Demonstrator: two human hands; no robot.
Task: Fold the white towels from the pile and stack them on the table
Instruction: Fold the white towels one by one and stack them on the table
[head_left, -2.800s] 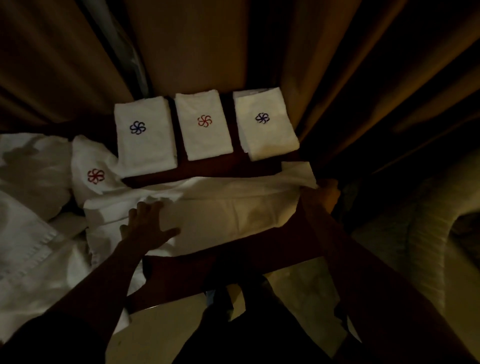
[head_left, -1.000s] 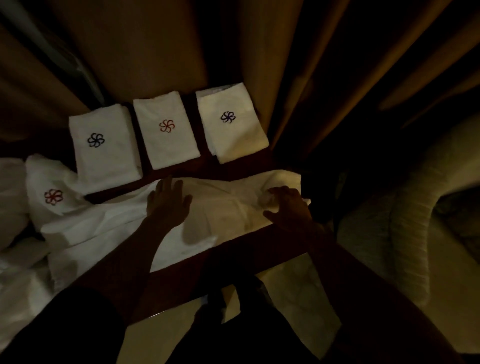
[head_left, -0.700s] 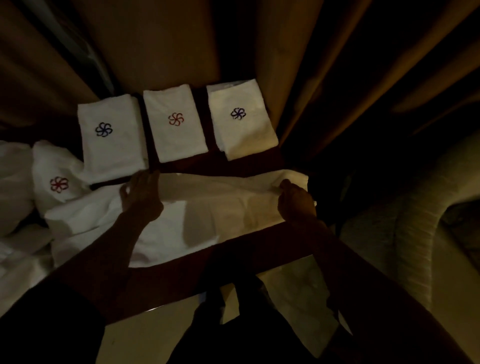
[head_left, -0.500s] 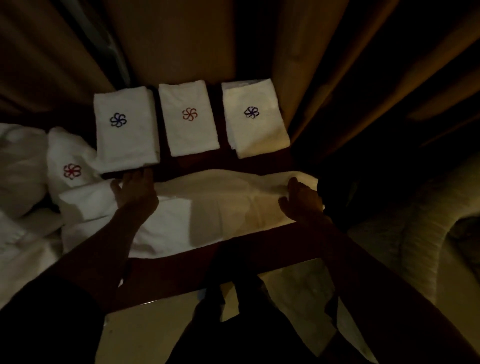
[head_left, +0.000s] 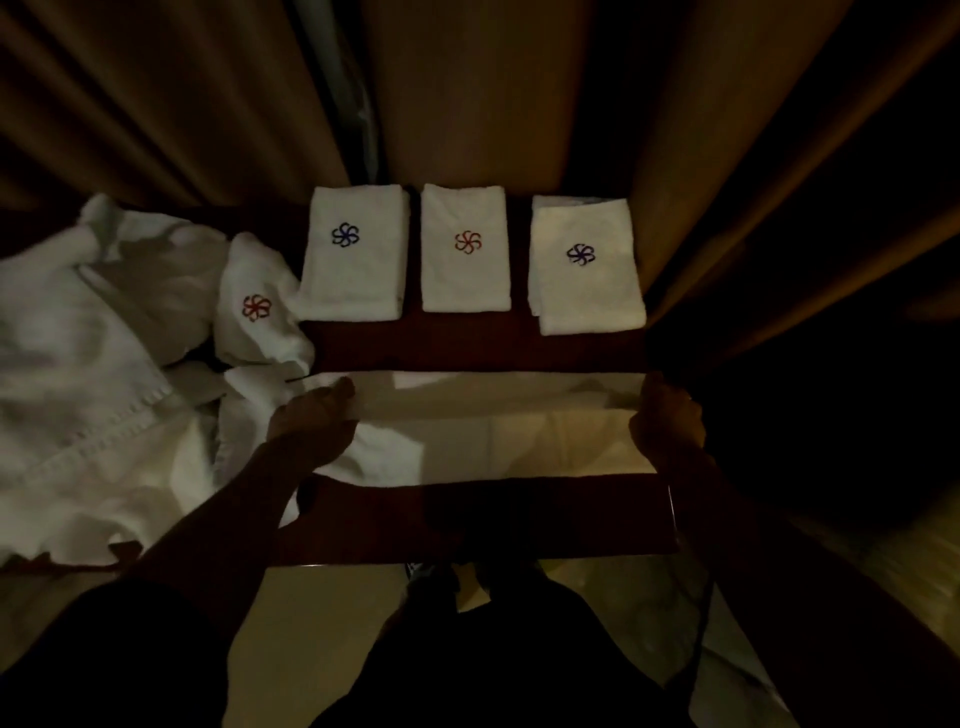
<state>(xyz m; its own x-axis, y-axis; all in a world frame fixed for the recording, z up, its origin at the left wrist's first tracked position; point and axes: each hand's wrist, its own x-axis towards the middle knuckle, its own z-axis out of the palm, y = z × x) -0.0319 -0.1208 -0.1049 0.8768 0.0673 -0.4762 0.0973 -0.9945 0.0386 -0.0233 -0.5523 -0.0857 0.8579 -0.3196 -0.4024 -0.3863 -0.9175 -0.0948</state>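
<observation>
While both hands hold the towel (head_left: 493, 436), I see it lying as a long strip across bench (head_left: 467, 514) front. L hand (head_left: 311, 423): fingers (head_left: 336, 396) curled, pinching far-left edge. R hand (head_left: 669, 426): fingers wrapped on right end. Three folded towels (head_left: 465, 249) in row at back, apart from strip; unfolded pile (head_left: 78, 364) on left.

Matt white terry-cloth towels (head_left: 498, 431) (3 folded) on glossy dark wooden table (head_left: 467, 514)
</observation>
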